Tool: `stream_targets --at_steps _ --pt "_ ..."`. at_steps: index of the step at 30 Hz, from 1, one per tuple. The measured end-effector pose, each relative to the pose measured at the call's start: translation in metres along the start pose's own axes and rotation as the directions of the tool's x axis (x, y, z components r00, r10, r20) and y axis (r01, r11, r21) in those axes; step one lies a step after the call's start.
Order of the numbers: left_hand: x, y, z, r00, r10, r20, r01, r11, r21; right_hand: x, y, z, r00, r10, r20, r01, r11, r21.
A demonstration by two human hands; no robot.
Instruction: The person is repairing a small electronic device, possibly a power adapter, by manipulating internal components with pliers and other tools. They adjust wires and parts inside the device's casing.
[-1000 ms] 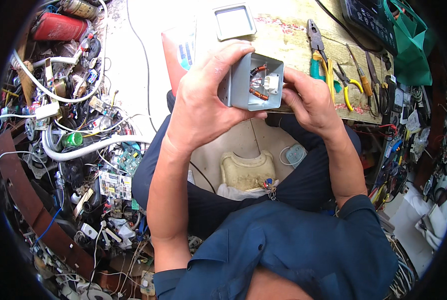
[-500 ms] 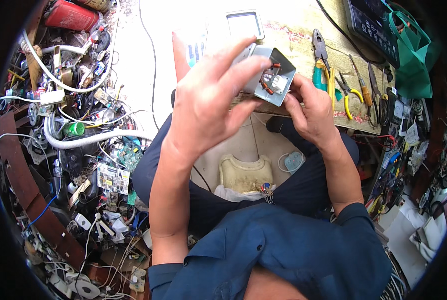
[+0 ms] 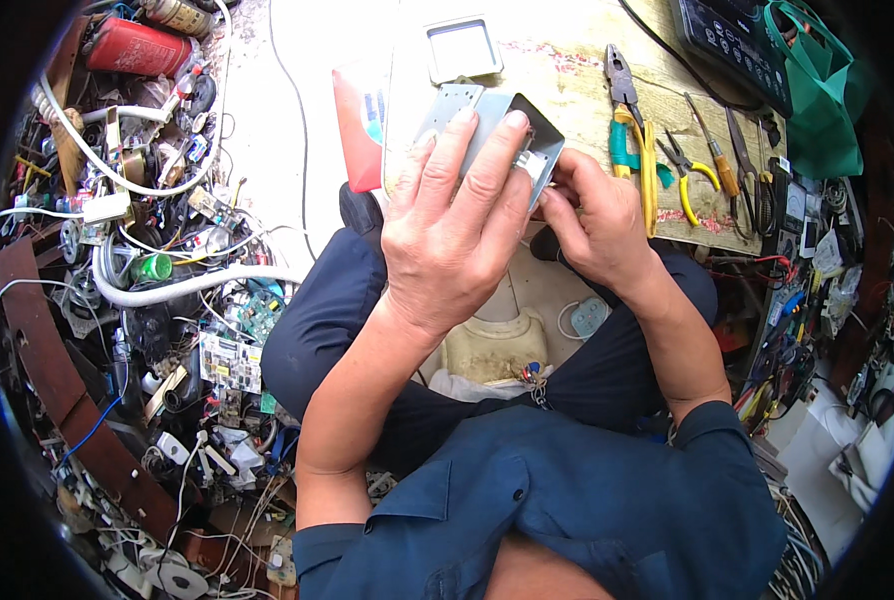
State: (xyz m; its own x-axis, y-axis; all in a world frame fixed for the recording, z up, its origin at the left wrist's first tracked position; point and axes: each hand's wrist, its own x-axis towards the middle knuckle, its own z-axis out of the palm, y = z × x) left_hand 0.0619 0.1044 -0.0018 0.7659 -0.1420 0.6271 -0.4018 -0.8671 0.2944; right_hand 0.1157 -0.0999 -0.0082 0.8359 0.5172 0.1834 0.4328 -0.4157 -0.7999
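Note:
Over the near edge of the table I hold a grey metal box (image 3: pixel 535 116), tilted, with its open end facing right. Something pale shows inside, but my fingers hide most of the interior. My left hand (image 3: pixel 457 220) lies across the box, its fingers wrapped over the top face. At the lower right corner my right hand (image 3: pixel 599 215) has thumb and forefinger pinched against the box's rim. Whether a small part sits in that pinch is hidden. A square grey frame (image 3: pixel 464 50) lies on the table just beyond the box.
Right of my hands lie large pliers (image 3: pixel 621 90), small yellow-handled pliers (image 3: pixel 695 170), a screwdriver (image 3: pixel 712 150) and scissors (image 3: pixel 745 160). A red folder-like piece (image 3: pixel 357 130) lies left of the box. Heaped electronic scrap (image 3: pixel 232 360) fills the left side; a green bag (image 3: pixel 817 110) is far right.
My left hand has moved from loosely spread beside the box to lying flat over it, covering the copper coils seen before. The box has shifted slightly left; my right hand stays at its corner.

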Motion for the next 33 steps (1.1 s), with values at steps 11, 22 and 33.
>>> stream_targets --at_steps 11,22,33 --pt "0.0009 0.0031 0.0030 0.999 0.007 0.031 -0.009 0.999 0.049 -0.0058 -0.0035 0.0035 1.000 0.027 -0.011 -0.027 1.000 0.002" --pt "-0.0004 0.0022 0.0045 1.000 -0.014 0.025 0.013 1.000 0.024 -0.0051 -0.0086 0.0033 1.000 0.025 -0.015 -0.024 1.000 0.019" --pt "0.0010 0.0031 0.0041 0.998 -0.067 -0.002 0.067 0.995 -0.072 -0.0061 -0.0096 0.0026 0.991 0.128 0.031 -0.132 0.966 0.222"
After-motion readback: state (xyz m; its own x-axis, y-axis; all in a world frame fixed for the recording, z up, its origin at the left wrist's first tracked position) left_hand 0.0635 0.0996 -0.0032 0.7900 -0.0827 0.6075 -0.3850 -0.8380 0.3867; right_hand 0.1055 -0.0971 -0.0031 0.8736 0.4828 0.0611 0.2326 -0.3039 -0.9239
